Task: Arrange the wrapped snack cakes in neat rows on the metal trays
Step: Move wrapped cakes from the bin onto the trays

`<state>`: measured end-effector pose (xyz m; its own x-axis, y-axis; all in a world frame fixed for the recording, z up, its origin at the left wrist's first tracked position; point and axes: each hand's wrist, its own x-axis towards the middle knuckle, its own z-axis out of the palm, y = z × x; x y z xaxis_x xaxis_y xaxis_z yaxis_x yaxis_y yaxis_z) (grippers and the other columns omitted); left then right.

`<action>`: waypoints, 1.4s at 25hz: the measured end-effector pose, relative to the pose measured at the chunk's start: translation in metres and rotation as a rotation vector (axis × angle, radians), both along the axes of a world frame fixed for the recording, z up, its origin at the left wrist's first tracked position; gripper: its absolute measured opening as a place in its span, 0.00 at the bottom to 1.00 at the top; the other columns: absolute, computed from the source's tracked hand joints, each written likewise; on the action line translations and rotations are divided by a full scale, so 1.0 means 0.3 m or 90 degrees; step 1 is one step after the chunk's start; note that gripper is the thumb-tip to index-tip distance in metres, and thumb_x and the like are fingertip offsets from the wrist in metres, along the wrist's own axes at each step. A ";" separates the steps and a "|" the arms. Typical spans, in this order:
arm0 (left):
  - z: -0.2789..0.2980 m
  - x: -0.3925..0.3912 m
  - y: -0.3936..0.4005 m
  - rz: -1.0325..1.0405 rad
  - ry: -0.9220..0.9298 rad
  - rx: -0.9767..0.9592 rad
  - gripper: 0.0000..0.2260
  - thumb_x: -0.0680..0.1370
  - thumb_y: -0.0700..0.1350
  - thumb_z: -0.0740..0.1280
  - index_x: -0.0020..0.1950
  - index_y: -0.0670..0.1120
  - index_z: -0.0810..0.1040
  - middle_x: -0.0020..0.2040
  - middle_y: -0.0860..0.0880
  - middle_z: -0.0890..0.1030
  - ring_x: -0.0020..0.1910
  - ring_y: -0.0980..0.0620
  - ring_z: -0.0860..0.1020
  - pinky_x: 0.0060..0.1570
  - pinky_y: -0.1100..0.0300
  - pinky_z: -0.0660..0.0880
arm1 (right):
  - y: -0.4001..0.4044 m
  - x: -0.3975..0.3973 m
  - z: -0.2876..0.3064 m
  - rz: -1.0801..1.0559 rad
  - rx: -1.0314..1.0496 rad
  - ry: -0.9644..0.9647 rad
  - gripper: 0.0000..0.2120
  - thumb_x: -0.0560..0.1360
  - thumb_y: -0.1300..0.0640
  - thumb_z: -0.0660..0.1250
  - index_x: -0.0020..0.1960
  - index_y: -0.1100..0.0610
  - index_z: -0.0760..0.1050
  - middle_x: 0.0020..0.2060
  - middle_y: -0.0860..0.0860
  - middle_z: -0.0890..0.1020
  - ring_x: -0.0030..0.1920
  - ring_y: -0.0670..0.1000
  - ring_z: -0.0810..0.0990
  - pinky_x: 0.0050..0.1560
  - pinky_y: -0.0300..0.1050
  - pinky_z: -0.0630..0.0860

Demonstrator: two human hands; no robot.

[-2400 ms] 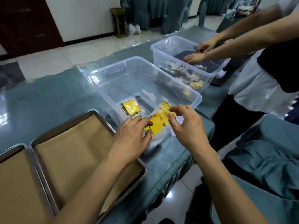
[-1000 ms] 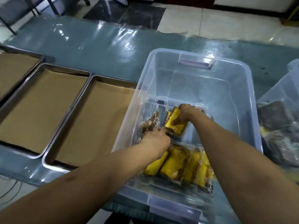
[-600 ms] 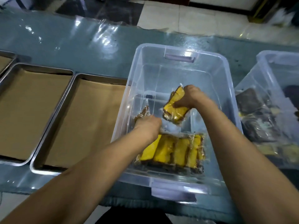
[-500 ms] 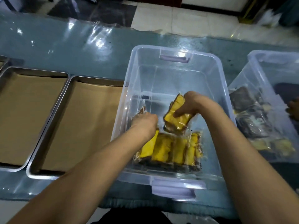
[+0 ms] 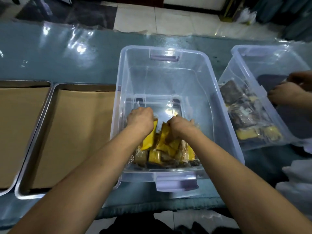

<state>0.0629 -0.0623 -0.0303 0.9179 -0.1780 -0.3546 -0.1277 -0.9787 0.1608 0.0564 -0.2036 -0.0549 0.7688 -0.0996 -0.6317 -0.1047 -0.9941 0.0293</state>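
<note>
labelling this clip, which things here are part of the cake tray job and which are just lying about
Part of the job:
- left hand and right hand, each gripping a wrapped yellow snack cake
- clear storage bin holding the cakes
- two paper-lined metal trays, no cakes on them yet

Just lying about:
- second clear bin of darker wrapped cakes, another person's hands in it
- teal table cover

Clear glossy plastic bin [image 5: 224, 125], shiny metal tray [image 5: 33, 130], matt brown paper liner [image 5: 74, 132]

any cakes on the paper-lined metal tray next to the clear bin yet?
No. The brown-paper-lined metal tray is bare, and the yellow wrapped snack cakes all sit inside the clear plastic bin.
</note>
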 end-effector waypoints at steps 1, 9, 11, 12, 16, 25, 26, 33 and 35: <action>-0.001 0.000 0.001 0.003 -0.004 -0.004 0.12 0.77 0.36 0.66 0.60 0.41 0.77 0.59 0.39 0.79 0.59 0.39 0.78 0.48 0.52 0.73 | -0.009 -0.003 0.001 -0.016 0.003 -0.021 0.28 0.68 0.42 0.78 0.63 0.50 0.74 0.62 0.53 0.77 0.65 0.58 0.75 0.72 0.62 0.60; 0.045 -0.002 0.026 0.042 -0.107 -0.118 0.12 0.74 0.37 0.68 0.57 0.42 0.76 0.57 0.38 0.78 0.56 0.36 0.78 0.50 0.50 0.74 | -0.076 -0.014 0.038 -0.105 0.098 -0.214 0.10 0.74 0.55 0.70 0.54 0.55 0.75 0.52 0.57 0.80 0.54 0.60 0.79 0.53 0.51 0.75; 0.062 0.003 0.034 0.047 -0.128 -0.136 0.11 0.73 0.37 0.68 0.55 0.42 0.75 0.56 0.38 0.77 0.56 0.35 0.77 0.50 0.49 0.74 | -0.084 0.001 0.043 -0.128 0.125 -0.167 0.14 0.74 0.53 0.72 0.57 0.56 0.75 0.57 0.58 0.79 0.57 0.60 0.78 0.55 0.50 0.76; 0.072 0.004 0.039 0.047 -0.132 -0.136 0.11 0.73 0.37 0.67 0.54 0.42 0.74 0.56 0.38 0.77 0.56 0.35 0.77 0.50 0.48 0.74 | -0.080 0.011 0.043 -0.112 0.116 -0.127 0.19 0.74 0.52 0.74 0.61 0.57 0.75 0.60 0.58 0.79 0.59 0.60 0.78 0.58 0.50 0.75; 0.093 -0.004 0.060 0.035 -0.156 -0.128 0.10 0.72 0.37 0.68 0.47 0.45 0.68 0.52 0.39 0.77 0.54 0.36 0.76 0.44 0.50 0.69 | -0.018 0.050 -0.025 -0.040 0.054 0.069 0.46 0.63 0.41 0.82 0.72 0.58 0.68 0.69 0.55 0.74 0.67 0.60 0.75 0.67 0.54 0.74; 0.050 -0.038 0.076 0.015 -0.210 -0.135 0.13 0.74 0.39 0.66 0.58 0.43 0.74 0.52 0.40 0.76 0.53 0.37 0.76 0.47 0.49 0.71 | 0.021 0.059 -0.036 0.009 0.032 -0.036 0.41 0.64 0.40 0.81 0.71 0.53 0.71 0.68 0.54 0.75 0.69 0.59 0.73 0.71 0.60 0.64; 0.051 -0.041 0.076 0.012 -0.213 -0.139 0.13 0.74 0.39 0.66 0.58 0.42 0.75 0.53 0.40 0.76 0.53 0.38 0.76 0.48 0.48 0.72 | 0.005 0.059 -0.024 -0.020 0.074 -0.043 0.40 0.64 0.42 0.81 0.70 0.54 0.72 0.67 0.55 0.76 0.67 0.59 0.75 0.68 0.56 0.69; 0.141 -0.036 0.084 0.008 -0.300 -0.179 0.16 0.73 0.44 0.67 0.60 0.44 0.76 0.54 0.41 0.78 0.56 0.38 0.75 0.54 0.47 0.72 | -0.154 0.017 0.161 -0.221 0.280 -0.348 0.18 0.67 0.53 0.77 0.54 0.55 0.77 0.52 0.59 0.82 0.55 0.62 0.80 0.49 0.50 0.77; 0.198 -0.036 0.101 0.018 -0.332 -0.214 0.17 0.73 0.44 0.67 0.62 0.45 0.76 0.56 0.41 0.78 0.57 0.39 0.75 0.54 0.49 0.71 | -0.159 0.017 0.249 -0.253 0.332 -0.449 0.19 0.67 0.50 0.77 0.54 0.56 0.78 0.50 0.58 0.82 0.53 0.61 0.80 0.46 0.48 0.74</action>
<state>0.0520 -0.0320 0.0291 0.9611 -0.1750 0.2135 -0.2472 -0.8898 0.3835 0.0615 -0.2514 0.0197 0.9592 -0.2725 -0.0756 -0.2613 -0.7519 -0.6052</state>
